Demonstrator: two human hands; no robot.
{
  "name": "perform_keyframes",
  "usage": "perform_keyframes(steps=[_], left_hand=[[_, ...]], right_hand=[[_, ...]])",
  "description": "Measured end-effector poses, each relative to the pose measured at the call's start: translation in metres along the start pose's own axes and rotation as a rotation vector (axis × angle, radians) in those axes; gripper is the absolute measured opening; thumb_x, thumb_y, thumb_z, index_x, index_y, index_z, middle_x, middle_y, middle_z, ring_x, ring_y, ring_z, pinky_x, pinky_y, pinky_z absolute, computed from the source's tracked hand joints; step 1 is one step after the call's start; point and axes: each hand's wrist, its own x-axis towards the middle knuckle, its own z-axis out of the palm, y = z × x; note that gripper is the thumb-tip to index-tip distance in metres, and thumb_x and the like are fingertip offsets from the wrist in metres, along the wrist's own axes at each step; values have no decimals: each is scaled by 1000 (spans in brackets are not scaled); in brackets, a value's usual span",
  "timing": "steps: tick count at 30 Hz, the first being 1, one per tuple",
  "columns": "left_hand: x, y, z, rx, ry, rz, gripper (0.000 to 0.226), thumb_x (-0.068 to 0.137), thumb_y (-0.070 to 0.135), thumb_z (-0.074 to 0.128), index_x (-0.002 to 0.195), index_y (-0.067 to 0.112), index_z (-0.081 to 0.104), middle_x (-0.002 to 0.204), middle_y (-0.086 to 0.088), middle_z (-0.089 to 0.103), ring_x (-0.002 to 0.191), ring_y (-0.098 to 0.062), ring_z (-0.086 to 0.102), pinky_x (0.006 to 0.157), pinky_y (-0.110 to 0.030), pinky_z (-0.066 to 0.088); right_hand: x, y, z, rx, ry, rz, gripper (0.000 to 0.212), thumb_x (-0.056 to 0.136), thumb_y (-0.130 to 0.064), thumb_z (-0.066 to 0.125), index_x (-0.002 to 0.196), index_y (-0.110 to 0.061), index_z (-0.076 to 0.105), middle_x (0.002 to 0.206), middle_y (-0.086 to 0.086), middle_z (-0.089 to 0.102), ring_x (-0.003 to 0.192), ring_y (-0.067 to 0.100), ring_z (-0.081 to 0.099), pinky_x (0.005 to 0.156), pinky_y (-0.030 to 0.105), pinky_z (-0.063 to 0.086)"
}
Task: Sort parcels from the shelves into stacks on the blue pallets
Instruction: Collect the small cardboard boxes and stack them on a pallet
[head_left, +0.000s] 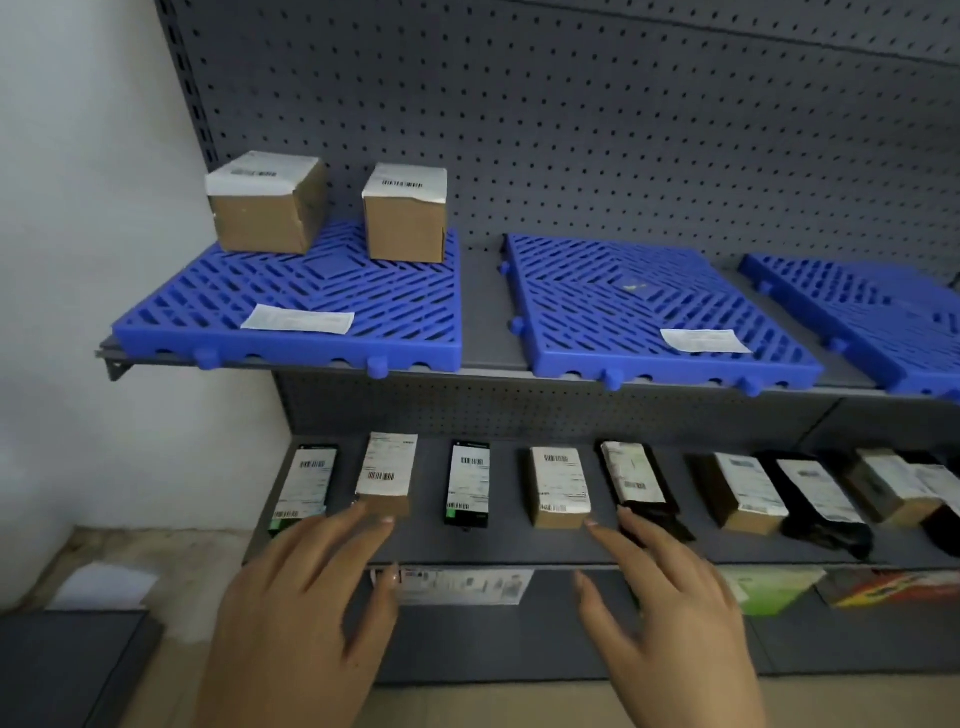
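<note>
Three blue pallets lie on the upper shelf: a left pallet (311, 291), a middle pallet (649, 306) and a right pallet (872, 317). Two brown boxes (267, 205) (406, 215) stand on the left pallet's back; the other two carry no parcels. A row of several labelled parcels lies on the lower shelf, among them a tall brown box (385, 473), a black parcel (467, 486) and a brown box (558, 488). My left hand (306, 603) is open, fingertips just below the tall brown box. My right hand (670, 597) is open, fingertips near a black bag parcel (636, 480).
A grey pegboard (571, 130) backs the shelves. A white wall (78, 208) stands at the left. White labels (298, 318) (704, 340) lie on the left and middle pallets. More goods (769, 587) sit on the shelf below. A grey surface (67, 670) is at the lower left.
</note>
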Motion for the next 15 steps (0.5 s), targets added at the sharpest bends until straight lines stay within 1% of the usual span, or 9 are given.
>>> perform_keyframes(steps=[3,6,8,11,15], left_hand=[[-3,-21,48,55,-72,-59,43,82,43,46,109,20,71,116,-1,66,101,-30,62,76,-48,53],[-6,-41,103,99,-165,-79,46,84,46,43,115,22,67,122,0,62,107,-29,58,83,-49,51],[-5,-54,140,143,-198,-79,48,86,48,41,118,21,65,125,0,60,112,-29,55,88,-49,49],[-4,-77,195,194,-211,-99,51,86,50,38,120,22,63,131,-2,57,117,-31,52,90,-55,46],[2,-108,259,244,-172,-99,55,85,53,37,124,23,61,139,-4,50,125,-36,43,92,-60,43]], right_hand=[[10,30,42,-60,-43,27,43,73,-56,47,108,-38,65,122,-7,60,108,12,47,88,54,47],[18,60,90,-92,-108,18,41,75,-51,58,114,-38,60,127,-6,56,113,17,51,90,54,45],[24,78,124,-94,-143,29,43,80,-50,63,121,-38,57,132,-7,52,119,19,48,96,53,42],[34,103,178,-87,-172,65,48,81,-51,58,127,-40,52,137,-8,47,127,19,41,101,51,36],[44,135,249,-104,-164,102,49,79,-54,58,126,-41,51,138,-8,47,128,22,39,102,53,33]])
